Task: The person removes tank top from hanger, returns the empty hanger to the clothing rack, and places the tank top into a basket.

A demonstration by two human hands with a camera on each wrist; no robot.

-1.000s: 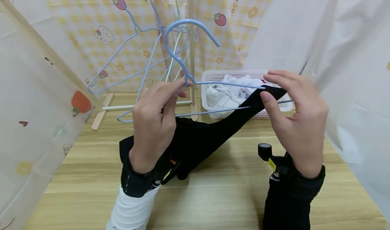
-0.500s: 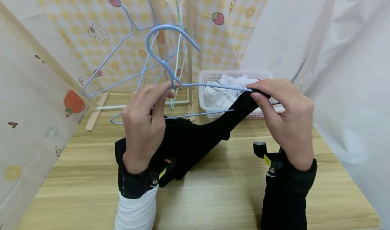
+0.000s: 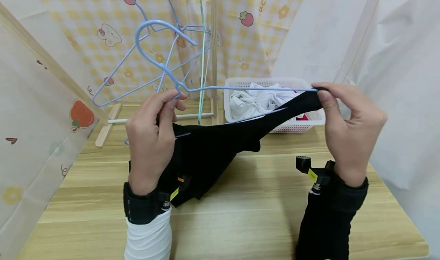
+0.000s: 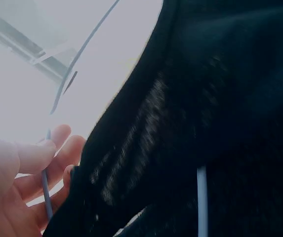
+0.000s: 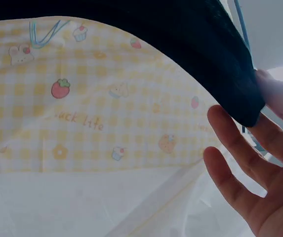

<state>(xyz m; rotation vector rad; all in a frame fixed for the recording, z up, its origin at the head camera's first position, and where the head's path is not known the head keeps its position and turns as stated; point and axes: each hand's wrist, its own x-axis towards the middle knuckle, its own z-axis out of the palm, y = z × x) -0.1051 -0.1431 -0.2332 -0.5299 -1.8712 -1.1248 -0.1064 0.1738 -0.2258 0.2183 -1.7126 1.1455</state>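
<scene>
My left hand [image 3: 151, 141] pinches the light blue clothes hanger [image 3: 247, 88] just below its hook, which curves up and to the right. My right hand [image 3: 357, 128] pinches a narrow, strap-like end of a black garment [image 3: 213, 149] against the tip of the hanger's right shoulder. From there the cloth slopes down leftward across the hanger's bottom bar, with its lower part near the table. The right wrist view shows the garment's end [image 5: 230, 89] between thumb and fingers. In the left wrist view, dark cloth [image 4: 131, 128] hangs beside the fingers [image 4: 37, 158]. The hanger's left shoulder is mostly hidden.
Behind the left hand stands a wooden rack [image 3: 214, 61] bearing blue hangers [image 3: 120, 67] and a mint green one [image 3: 201, 61]. A white basket [image 3: 292, 128] of mostly white clothes sits at the back right of the wooden table [image 3: 247, 221]. Patterned curtains surround it.
The right hand has closed its fingers on the garment's end and then moved right, pulling the cloth taut along the hanger. The left hand and the hook have shifted left.
</scene>
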